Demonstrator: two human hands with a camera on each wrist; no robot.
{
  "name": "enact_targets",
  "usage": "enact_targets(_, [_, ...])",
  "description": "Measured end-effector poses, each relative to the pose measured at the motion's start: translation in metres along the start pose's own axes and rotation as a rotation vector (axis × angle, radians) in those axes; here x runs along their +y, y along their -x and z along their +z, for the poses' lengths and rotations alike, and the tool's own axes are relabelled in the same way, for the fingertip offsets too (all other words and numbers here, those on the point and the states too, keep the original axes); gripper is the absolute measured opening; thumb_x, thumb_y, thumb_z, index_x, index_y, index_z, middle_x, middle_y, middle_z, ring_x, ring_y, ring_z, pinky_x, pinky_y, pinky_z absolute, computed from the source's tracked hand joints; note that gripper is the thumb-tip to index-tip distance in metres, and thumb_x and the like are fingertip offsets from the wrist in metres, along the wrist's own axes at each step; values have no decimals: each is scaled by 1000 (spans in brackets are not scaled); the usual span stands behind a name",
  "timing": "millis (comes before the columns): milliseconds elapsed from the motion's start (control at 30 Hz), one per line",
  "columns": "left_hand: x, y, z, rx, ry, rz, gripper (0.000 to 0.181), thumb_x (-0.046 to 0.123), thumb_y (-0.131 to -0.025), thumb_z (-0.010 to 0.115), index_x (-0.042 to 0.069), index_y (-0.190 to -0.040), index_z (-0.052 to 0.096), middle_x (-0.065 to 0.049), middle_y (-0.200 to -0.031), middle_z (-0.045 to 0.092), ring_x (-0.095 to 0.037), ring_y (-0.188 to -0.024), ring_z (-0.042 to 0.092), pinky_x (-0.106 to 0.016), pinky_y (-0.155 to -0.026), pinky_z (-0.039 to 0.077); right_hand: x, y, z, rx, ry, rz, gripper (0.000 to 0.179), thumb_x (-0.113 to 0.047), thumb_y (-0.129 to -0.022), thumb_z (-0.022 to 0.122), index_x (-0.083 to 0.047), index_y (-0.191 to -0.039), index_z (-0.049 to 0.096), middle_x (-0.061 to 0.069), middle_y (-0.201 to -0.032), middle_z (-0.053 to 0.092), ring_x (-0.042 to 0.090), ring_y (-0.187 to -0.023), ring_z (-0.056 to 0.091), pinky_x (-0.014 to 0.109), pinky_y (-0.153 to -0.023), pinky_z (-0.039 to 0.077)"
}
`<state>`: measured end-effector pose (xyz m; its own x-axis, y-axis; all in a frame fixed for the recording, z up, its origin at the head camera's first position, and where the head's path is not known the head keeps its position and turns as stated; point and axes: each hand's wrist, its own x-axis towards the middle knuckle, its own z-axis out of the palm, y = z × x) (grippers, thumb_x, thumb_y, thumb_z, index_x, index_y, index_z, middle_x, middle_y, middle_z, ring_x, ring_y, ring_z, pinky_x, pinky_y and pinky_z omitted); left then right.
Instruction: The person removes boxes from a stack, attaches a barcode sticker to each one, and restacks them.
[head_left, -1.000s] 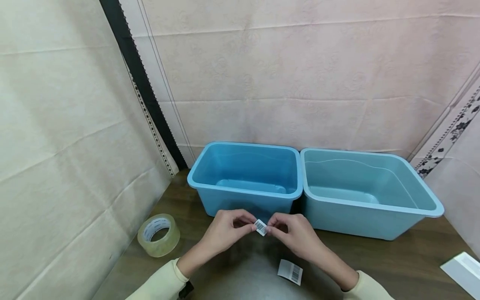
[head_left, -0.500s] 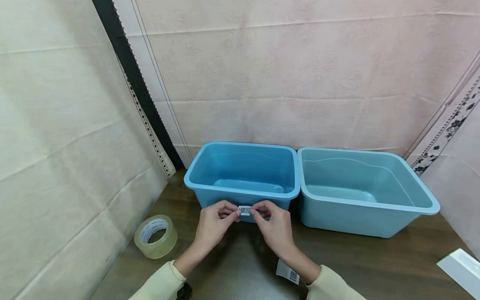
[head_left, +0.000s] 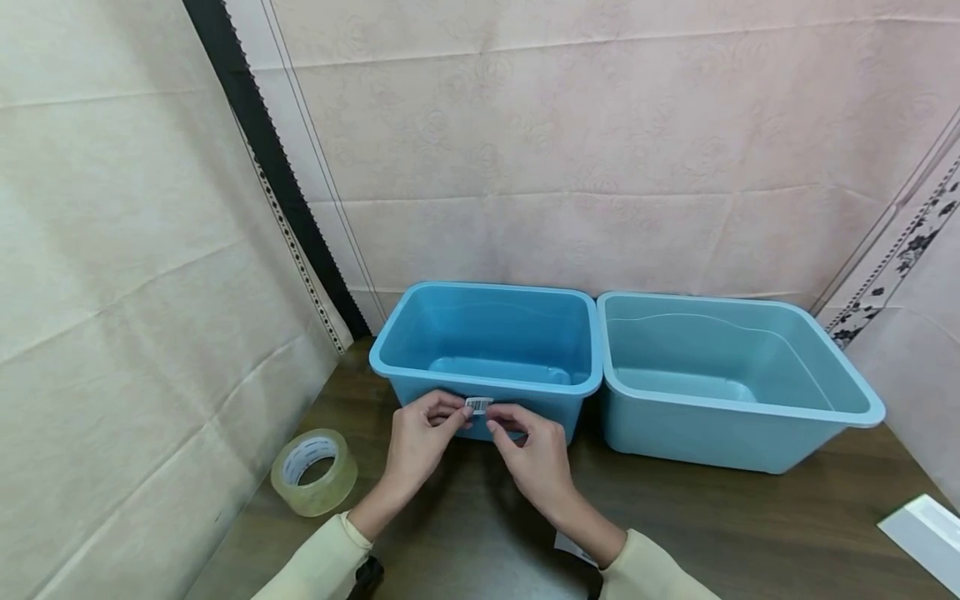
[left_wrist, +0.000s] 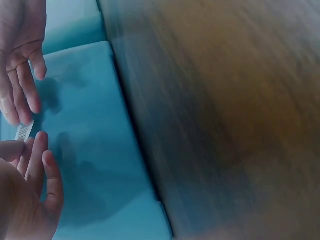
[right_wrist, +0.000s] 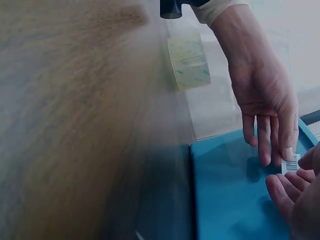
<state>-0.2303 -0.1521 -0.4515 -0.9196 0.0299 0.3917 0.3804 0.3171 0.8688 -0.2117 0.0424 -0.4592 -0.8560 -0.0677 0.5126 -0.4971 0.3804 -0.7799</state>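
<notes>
A small white barcode sticker (head_left: 478, 405) lies against the front wall of the left blue bin (head_left: 487, 386), just below its rim. My left hand (head_left: 422, 437) pinches its left end between thumb and fingertips. At the right end, my right hand (head_left: 536, 458) has thumb and fingertips on the sticker's edge. In the right wrist view, the left thumb covers part of the sticker (right_wrist: 290, 164). The left wrist view shows both hands close to the bin wall, with the sticker (left_wrist: 24, 131) between them. Whether the sticker's back adheres to the plastic is hidden.
A paler teal bin (head_left: 705, 433) stands right beside the blue one. A roll of clear tape (head_left: 315, 472) sits on the wooden table at left. Another white label (head_left: 572, 546) lies partly under the right forearm. A white flat object (head_left: 926, 537) is at far right.
Both hands have carried the sticker leftward and up from in front of the bin to its front wall, turning it level. The right forearm now covers much of the loose label.
</notes>
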Motion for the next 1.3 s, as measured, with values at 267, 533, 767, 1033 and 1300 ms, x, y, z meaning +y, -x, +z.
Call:
enact_targets(267, [-3, -3, 3, 35, -72, 13, 12, 29, -96, 81, 17, -96, 79, 5, -87, 82, -8, -78, 79, -24, -72, 63, 2, -4, 2, -76, -98, 80, 23, -20, -103, 71, -21, -124, 78, -7, -120, 80, 8, -105, 76, 23, -80, 62])
enact_targets(533, [0, -2, -1, 122, -362, 118, 6, 30, -95, 81, 26, -91, 79, 14, -83, 79, 3, -71, 70, -21, -63, 56, 2, -5, 0, -97, -129, 78, 25, -18, -103, 70, -22, -127, 77, -6, -122, 79, 13, -110, 77, 23, -83, 62])
enact_targets(767, [1, -3, -5, -76, -118, 79, 13, 23, -106, 67, 23, -103, 79, 7, -95, 80, -14, -85, 78, -24, -76, 61, 4, -6, -2, -146, -184, 96, 31, -10, -105, 63, -22, -130, 75, -2, -124, 79, 17, -100, 78, 28, -77, 64])
enact_targets(1033, [3, -2, -16, -102, 6, -22, 21, 20, -109, 59, 18, -112, 80, -1, -108, 82, -18, -99, 80, -38, -87, 63, 14, 3, -24, -171, -242, 152, 45, 5, -101, 50, -18, -131, 74, 4, -129, 77, 29, -110, 77, 33, -78, 65])
enact_targets(1300, [11, 0, -20, -81, -8, -6, 21, 18, -110, 58, 18, -111, 79, 3, -107, 81, -13, -103, 78, -34, -96, 62, 26, 21, -70, -196, -115, 244, 41, 5, -101, 49, -15, -125, 75, 7, -121, 79, 31, -107, 76, 33, -78, 65])
